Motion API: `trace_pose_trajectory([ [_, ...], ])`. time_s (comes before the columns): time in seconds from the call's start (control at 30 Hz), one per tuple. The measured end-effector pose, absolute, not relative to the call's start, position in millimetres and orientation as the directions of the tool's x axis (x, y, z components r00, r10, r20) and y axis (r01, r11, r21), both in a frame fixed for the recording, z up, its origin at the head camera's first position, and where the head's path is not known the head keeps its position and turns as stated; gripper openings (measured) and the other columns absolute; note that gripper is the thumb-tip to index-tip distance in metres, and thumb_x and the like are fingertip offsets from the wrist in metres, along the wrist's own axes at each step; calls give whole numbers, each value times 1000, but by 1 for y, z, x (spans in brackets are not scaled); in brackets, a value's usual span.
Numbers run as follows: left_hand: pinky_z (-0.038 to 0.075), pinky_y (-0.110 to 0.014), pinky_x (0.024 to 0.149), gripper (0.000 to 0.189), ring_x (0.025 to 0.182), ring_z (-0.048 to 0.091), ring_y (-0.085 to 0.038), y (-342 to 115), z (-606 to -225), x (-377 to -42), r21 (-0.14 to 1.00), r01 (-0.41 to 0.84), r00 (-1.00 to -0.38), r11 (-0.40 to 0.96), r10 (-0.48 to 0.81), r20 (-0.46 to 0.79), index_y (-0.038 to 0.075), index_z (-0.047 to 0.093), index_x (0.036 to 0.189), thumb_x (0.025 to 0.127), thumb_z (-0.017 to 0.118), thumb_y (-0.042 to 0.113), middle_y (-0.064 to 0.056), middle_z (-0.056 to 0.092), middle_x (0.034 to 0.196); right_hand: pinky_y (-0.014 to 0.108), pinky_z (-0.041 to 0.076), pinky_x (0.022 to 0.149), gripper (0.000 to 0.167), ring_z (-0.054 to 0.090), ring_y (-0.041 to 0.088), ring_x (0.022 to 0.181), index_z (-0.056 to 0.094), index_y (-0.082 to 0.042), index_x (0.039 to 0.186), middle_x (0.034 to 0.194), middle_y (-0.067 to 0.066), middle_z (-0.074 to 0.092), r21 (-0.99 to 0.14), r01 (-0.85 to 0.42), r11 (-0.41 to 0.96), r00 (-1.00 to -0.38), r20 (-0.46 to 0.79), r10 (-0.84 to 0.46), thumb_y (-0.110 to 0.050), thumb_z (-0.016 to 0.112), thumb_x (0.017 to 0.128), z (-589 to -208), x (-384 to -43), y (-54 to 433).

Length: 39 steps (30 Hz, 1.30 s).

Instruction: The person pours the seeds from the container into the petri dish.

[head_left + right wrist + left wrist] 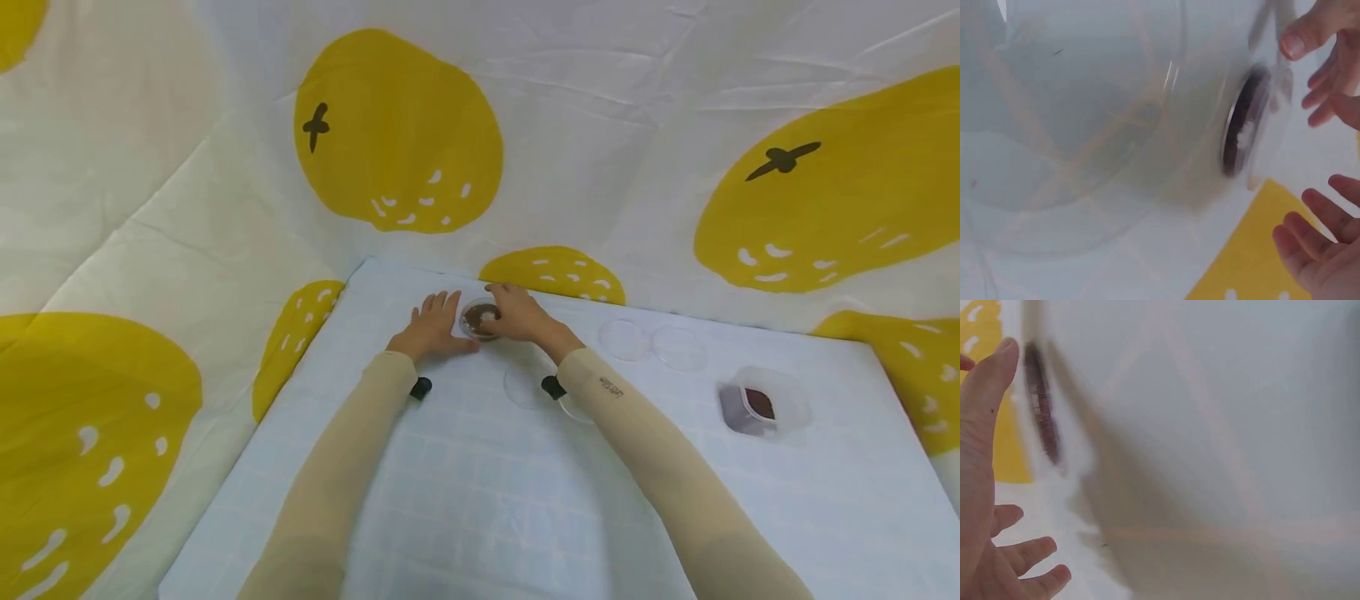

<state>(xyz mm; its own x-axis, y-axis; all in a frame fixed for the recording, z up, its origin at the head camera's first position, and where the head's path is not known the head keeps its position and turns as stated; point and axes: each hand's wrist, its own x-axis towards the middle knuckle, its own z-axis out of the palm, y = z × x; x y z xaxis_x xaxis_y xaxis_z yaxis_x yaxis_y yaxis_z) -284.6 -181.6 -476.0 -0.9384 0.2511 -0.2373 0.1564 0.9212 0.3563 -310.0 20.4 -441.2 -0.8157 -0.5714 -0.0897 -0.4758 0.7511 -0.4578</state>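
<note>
A round clear dish (472,333) holding dark brown material with white bits on it lies near the table's back edge. To its left, my left hand (433,325) is spread with straight fingers, the thumb reaching along the dish's near side. My right hand (517,312) is at the dish's right side and overlaps its rim in the head view. In the right wrist view the fingers of my right hand (1319,244) are apart and loosely bent, with nothing between them. The left wrist view shows the brown contents (1042,406) beyond my left thumb (1000,369).
Two clear round dishes or lids (623,340) (678,348) lie right of my right hand. Another clear round piece (521,387) is under the right forearm. Farther right, a small tub of brown material (759,403) sits in a clear container (795,408). Fruit-patterned cloth (570,167) borders the table.
</note>
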Motion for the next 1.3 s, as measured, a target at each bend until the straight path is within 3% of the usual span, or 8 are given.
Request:
trace_pose_trajectory([
  [0.2, 25, -54, 116, 103, 145, 24, -39, -183, -465, -280, 394, 238, -943, 888, 309, -125, 2, 25, 157, 86, 70, 61, -22, 28, 158, 50, 37, 109, 67, 42, 38, 133, 42, 0, 148, 147, 23, 44, -481, -488, 728, -832, 4, -555, -25, 72, 93, -424, -300, 35],
  [0.4, 33, -56, 111, 97, 144, 30, -34, -176, -459, -264, 464, 265, -940, 845, 334, -71, 8, 32, 155, 85, 70, 63, -17, 32, 157, 48, 43, 104, 62, 49, 35, 126, 44, 2, 145, 142, 20, 49, -520, -503, 690, -839, 102, -535, -22, 72, 94, -413, -280, 59],
  [0.63, 38, -53, 108, 88, 139, 38, -32, -160, -454, -243, 425, 316, -934, 848, 358, -19, 9, 39, 151, 87, 70, 60, -14, 40, 153, 48, 43, 103, 56, 48, 33, 123, 50, 1, 140, 135, 18, 53, -520, -507, 687, -858, 224, -463, -22, 72, 94, -413, -248, 88],
  [0.97, 44, -44, 105, 71, 131, 48, -27, -132, -443, -205, 392, 455, -885, 799, 456, 98, 10, 48, 146, 92, 69, 51, -9, 51, 144, 50, 48, 96, 52, 53, 32, 117, 55, 1, 135, 127, 17, 57, -560, -497, 663, -868, 319, -381, -18, 75, 92, -427, -194, 126],
  [1.3, 46, -36, 103, 57, 124, 54, -22, -107, -450, -167, 349, 601, -799, 719, 557, 226, 10, 56, 138, 94, 70, 43, -6, 59, 134, 47, 51, 88, 50, 57, 28, 109, 59, 1, 129, 123, 12, 61, -548, -563, 619, -817, 480, -319, -10, 80, 86, -444, -148, 152],
])
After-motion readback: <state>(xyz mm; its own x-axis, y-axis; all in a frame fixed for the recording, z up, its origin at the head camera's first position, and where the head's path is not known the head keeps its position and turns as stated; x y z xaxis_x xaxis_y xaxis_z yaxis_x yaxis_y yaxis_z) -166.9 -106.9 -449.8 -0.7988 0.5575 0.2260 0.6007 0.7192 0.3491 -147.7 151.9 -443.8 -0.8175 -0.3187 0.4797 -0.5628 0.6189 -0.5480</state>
